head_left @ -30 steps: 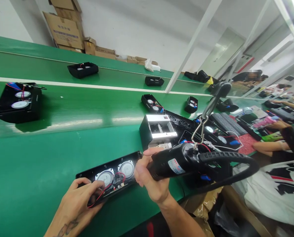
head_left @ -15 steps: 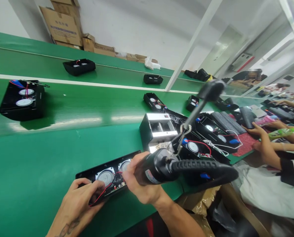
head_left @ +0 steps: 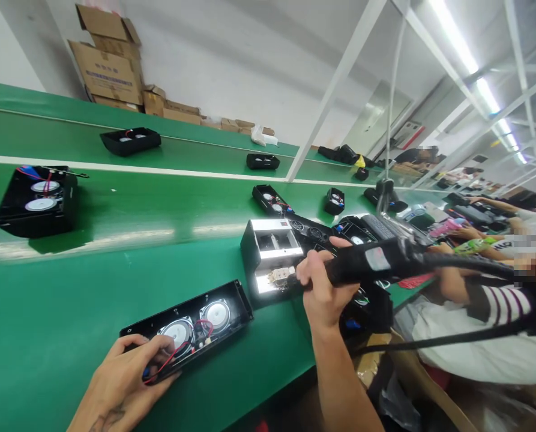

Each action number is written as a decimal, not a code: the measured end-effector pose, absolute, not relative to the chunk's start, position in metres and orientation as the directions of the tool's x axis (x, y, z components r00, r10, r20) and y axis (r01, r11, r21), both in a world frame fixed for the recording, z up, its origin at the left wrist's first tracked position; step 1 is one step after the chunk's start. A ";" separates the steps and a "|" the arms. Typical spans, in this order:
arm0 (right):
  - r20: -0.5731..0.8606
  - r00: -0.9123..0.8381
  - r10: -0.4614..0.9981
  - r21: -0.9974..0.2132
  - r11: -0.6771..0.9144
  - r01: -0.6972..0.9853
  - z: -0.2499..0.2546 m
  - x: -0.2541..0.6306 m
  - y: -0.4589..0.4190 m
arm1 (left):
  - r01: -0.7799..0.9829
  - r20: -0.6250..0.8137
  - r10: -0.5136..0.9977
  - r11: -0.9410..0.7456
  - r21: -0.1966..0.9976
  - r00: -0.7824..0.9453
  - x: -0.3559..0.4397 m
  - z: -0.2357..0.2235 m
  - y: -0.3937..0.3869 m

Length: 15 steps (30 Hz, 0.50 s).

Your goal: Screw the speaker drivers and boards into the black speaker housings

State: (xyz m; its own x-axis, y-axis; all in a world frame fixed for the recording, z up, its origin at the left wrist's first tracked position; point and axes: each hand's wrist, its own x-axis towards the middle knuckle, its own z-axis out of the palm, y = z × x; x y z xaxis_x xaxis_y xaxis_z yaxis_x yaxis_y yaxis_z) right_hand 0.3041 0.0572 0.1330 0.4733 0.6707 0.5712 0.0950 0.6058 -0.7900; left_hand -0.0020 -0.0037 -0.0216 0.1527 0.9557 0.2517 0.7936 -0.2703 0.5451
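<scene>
Left hand (head_left: 130,375): fingers bent, gripping near end of speaker box (head_left: 189,330) flat on green bench (head_left: 83,300). Right hand (head_left: 326,285): closed round black driver (head_left: 362,263), beside metal-topped machine (head_left: 272,258) (tip hidden). Beyond: cartons (head_left: 110,72) against pale wall (head_left: 231,54); carton print, driver label too blurred.

Ceiling tubes (head_left: 488,93) light my view brightly; glare streaks the green bench (head_left: 87,288), and the far right edge looks stretched and soft.
</scene>
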 end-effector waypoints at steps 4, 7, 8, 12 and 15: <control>0.584 0.431 0.688 -0.808 0.543 0.227 0.124 0.327 0.083 | 0.812 0.234 0.964 -0.238 0.533 0.129 0.000 -0.030 -0.007; 0.535 0.333 0.776 -0.844 0.503 0.185 0.118 0.326 0.081 | 0.818 0.233 0.965 -0.230 0.527 0.121 0.002 -0.034 -0.008; 0.510 0.302 0.805 -0.859 0.490 0.145 0.119 0.323 0.076 | 0.818 0.234 0.964 -0.232 0.527 0.123 0.003 -0.033 -0.008; 0.433 0.175 0.884 -0.879 0.457 -0.136 0.129 0.289 0.046 | 0.793 0.270 0.952 -0.273 0.545 0.142 0.010 -0.020 -0.008; 0.469 0.061 0.881 -0.823 0.461 -0.332 0.128 0.251 0.024 | 0.767 0.308 0.934 -0.329 0.551 0.180 0.015 -0.008 -0.007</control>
State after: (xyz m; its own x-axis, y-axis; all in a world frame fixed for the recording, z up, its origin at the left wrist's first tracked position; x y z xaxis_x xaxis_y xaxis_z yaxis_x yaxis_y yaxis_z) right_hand 0.2513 0.0240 0.1279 0.0610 0.8811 0.4691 -0.3325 0.4611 -0.8227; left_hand 0.0149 -0.0072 -0.0083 0.1801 0.9343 0.3077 0.7672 -0.3292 0.5505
